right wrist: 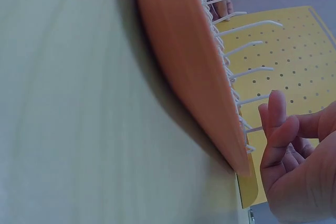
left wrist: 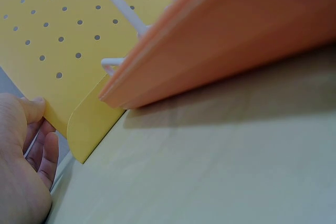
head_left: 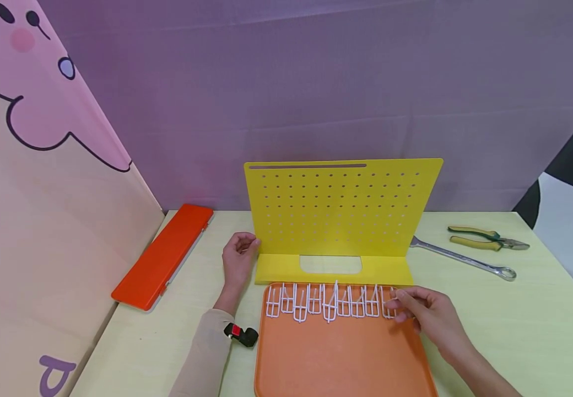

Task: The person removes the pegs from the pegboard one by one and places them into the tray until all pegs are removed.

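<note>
A yellow pegboard [head_left: 336, 249] with a flat, slotted base stands upright on the table. My left hand [head_left: 239, 258] holds its left edge, the thumb [left wrist: 34, 109] on the front face and the other fingers curled behind. In front lies an orange tray [head_left: 341, 358], with several white wire hooks [head_left: 329, 320] lined up along its far rim. At the right end of that row, my right hand [head_left: 430, 317] pinches the last hook [right wrist: 254, 129] between thumb and fingertips; the fingers partly cover it. In the right wrist view, the neighbouring hooks' prongs point toward the pegboard.
Left of the pegboard is a long red case [head_left: 165, 256]. To the right lie a combination wrench [head_left: 465, 260], its far end behind the board, and yellow-handled pliers [head_left: 490, 238]. A purple cloth wall [head_left: 286, 99] rises behind the table, with a printed panel [head_left: 43, 220] on the left.
</note>
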`<state>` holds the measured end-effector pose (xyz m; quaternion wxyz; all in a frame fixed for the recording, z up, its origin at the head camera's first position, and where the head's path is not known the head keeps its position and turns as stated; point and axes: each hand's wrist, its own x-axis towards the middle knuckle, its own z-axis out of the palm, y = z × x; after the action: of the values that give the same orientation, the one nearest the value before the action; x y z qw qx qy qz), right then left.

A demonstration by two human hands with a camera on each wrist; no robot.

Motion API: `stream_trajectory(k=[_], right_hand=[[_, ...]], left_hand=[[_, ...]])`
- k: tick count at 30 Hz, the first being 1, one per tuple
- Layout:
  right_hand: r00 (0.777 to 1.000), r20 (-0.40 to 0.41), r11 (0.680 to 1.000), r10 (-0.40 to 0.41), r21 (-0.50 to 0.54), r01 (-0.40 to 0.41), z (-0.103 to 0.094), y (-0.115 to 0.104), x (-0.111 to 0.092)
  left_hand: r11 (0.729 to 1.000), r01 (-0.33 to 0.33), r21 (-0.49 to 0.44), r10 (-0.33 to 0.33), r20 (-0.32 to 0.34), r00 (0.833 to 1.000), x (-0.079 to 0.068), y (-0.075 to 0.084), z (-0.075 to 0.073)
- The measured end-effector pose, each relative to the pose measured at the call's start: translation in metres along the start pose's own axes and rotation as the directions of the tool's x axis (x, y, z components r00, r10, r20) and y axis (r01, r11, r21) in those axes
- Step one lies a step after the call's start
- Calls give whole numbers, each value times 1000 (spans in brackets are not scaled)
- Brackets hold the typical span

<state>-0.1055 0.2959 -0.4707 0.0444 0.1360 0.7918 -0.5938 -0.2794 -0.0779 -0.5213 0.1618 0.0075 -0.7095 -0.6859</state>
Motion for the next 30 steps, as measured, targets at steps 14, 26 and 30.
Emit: stream_trajectory(k=[14, 26, 30], right_hand=[[1000, 9, 1000, -24, -4, 24, -3, 4, 3], [1000, 30, 1000, -5, -14, 5, -6, 5, 5], [999, 16, 999, -46, -8, 46, -12, 6, 5]], left_hand=[[1000, 4, -10, -4, 0, 1000, 1, -1, 2], [1000, 8, 0, -8, -13, 1000, 1, 3, 2], [1000, -9, 6, 9, -9, 1000, 2, 1, 1]])
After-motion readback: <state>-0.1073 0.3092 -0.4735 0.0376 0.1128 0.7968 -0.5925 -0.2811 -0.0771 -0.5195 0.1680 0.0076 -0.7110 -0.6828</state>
